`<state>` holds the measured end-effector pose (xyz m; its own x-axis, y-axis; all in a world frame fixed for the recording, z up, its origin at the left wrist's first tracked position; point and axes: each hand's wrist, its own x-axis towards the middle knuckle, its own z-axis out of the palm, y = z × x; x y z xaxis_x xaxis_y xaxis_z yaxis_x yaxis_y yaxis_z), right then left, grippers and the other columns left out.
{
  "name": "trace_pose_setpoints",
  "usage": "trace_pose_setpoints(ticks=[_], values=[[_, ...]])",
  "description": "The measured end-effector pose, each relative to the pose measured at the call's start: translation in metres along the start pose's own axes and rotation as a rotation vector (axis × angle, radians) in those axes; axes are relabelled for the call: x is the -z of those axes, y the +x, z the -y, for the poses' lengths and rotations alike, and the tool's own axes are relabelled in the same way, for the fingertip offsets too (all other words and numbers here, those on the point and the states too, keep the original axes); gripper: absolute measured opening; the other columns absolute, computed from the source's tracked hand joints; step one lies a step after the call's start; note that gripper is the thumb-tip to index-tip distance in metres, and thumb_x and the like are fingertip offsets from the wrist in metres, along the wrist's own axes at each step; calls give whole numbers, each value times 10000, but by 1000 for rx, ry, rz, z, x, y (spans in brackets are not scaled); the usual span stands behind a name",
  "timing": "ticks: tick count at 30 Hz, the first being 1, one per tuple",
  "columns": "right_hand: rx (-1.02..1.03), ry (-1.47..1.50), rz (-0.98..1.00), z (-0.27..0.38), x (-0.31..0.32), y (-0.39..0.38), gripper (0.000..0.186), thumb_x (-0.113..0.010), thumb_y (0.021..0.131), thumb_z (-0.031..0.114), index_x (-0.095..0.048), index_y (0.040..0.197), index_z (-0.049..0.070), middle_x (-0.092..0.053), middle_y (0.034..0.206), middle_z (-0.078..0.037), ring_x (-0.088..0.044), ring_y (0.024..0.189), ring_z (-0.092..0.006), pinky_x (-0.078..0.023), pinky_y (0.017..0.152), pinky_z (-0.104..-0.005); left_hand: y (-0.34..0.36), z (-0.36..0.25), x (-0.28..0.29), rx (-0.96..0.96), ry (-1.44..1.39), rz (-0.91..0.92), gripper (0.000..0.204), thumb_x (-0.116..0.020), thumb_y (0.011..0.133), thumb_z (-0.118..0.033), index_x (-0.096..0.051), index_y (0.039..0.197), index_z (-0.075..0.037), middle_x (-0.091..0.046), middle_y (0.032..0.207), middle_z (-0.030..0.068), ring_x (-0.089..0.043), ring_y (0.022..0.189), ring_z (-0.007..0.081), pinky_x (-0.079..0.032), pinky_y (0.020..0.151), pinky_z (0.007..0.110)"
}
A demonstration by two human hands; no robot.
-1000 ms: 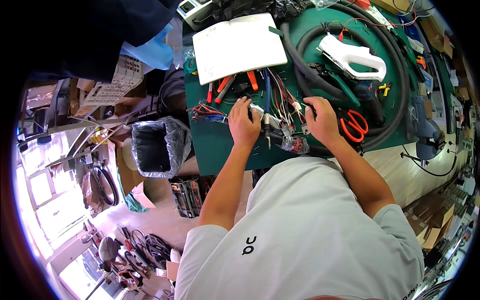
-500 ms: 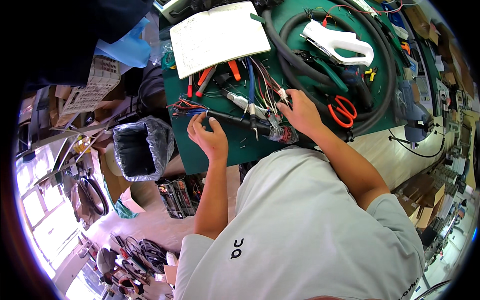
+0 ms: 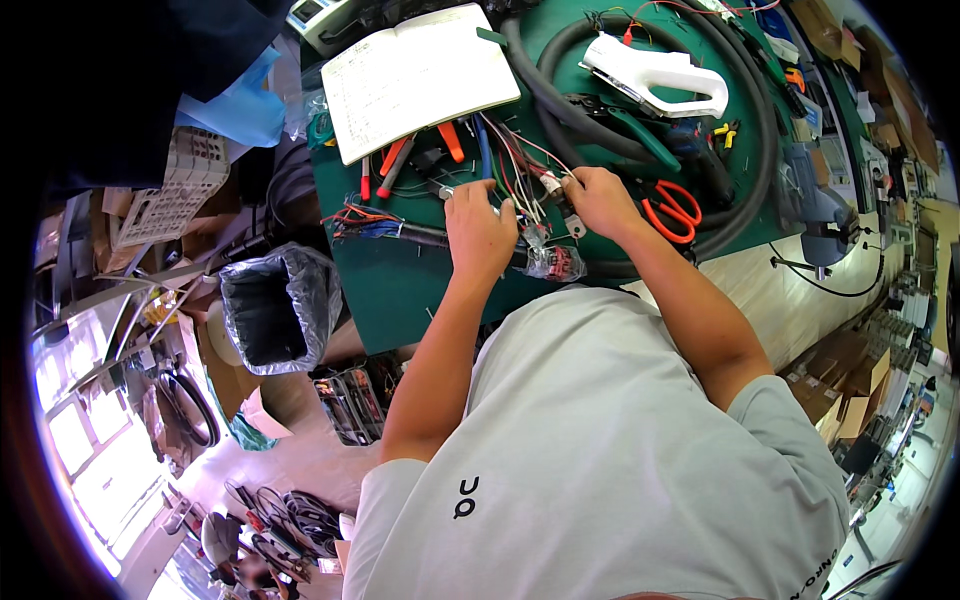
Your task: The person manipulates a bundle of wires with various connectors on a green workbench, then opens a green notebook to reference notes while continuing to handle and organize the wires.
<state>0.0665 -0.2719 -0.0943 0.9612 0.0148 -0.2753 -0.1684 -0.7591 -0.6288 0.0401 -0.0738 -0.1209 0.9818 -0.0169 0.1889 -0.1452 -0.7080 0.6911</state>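
Left hand [image 3: 480,232] has moved rightward, away from the frayed multicoloured wire ends [image 3: 365,224] at the left of the desk [image 3: 395,310], to the centre of the frame, while the right hand [image 3: 604,205] stays close to the white connector [image 3: 551,186]. The left fingers curl above the dark cable [image 3: 424,235]; their tips are partly hidden, so I cannot tell whether they grip anything. The right fingers seem pinched together on one thin pale wire [image 3: 545,152], just right of the upper centre, beside other loose strands. A hard pull there could, I judge, strain that wire, and the strands could snag because they cross so closely. Counting outward, there are two hands, one white connector, one metal tab [image 3: 575,227], one plastic-wrapped bundle [image 3: 556,263] just below, one pair of red-handled scissors [image 3: 673,210] to the right, one pair of green-handled pliers [image 3: 647,140], one open notebook [image 3: 420,80] left of upper centre, and one white handled device [image 3: 640,72] by the thick black coil [image 3: 766,150] at upper right. The strands overlap too much to count.
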Motion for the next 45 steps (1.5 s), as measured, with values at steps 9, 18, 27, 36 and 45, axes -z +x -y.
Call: trace_pose_setpoints(ticks=[9, 18, 27, 36, 45], values=[[11, 65, -21, -2, 16, 3, 329, -527, 941, 284, -625, 798, 4, -632, 754, -224, -603, 767, -438, -453, 691, -514, 34, 5, 4, 287, 100, 219, 302, -614, 854, -163, -552, 1090, 15, -615, 1047, 237, -588, 995, 401, -455, 883, 459], [62, 17, -113, -6, 25, 9, 305, -531, 937, 280, -630, 840, 8, -639, 799, -209, -608, 785, -417, -458, 696, -488, 26, 10, 13, 82, 258, 97, 413, -696, 790, -139, -563, 1172, -52, -533, 1232, 146, -520, 1129, 342, -426, 921, 433], [6, 198, 77, -19, 11, 14, 298, -554, 942, 225, -634, 1105, -12, -666, 874, -105, -617, 758, -191, -490, 690, -341, 30, -2, 3, -334, 282, 247, 462, -683, 737, -122, -578, 1186, -103, -569, 1210, 64, -460, 1221, 244, -336, 1010, 412], [-220, 409, 283, -12, 8, 14, 300, -586, 898, 251, -671, 979, -25, -660, 782, -155, -622, 698, -239, -491, 694, -380, 29, 0, -1, -269, 458, 163, 403, -649, 721, -64, -595, 1119, -85, -538, 1250, 83, -436, 1241, 277, -328, 998, 436], [-15, 129, 102, 9, 19, 5, 247, -536, 901, 202, -668, 936, -4, -659, 851, -223, -630, 831, -406, -483, 744, -453, 28, 2, 5, -225, 491, 76, 212, -594, 756, -49, -663, 955, -72, -544, 1260, 114, -429, 1247, 294, -327, 997, 439]])
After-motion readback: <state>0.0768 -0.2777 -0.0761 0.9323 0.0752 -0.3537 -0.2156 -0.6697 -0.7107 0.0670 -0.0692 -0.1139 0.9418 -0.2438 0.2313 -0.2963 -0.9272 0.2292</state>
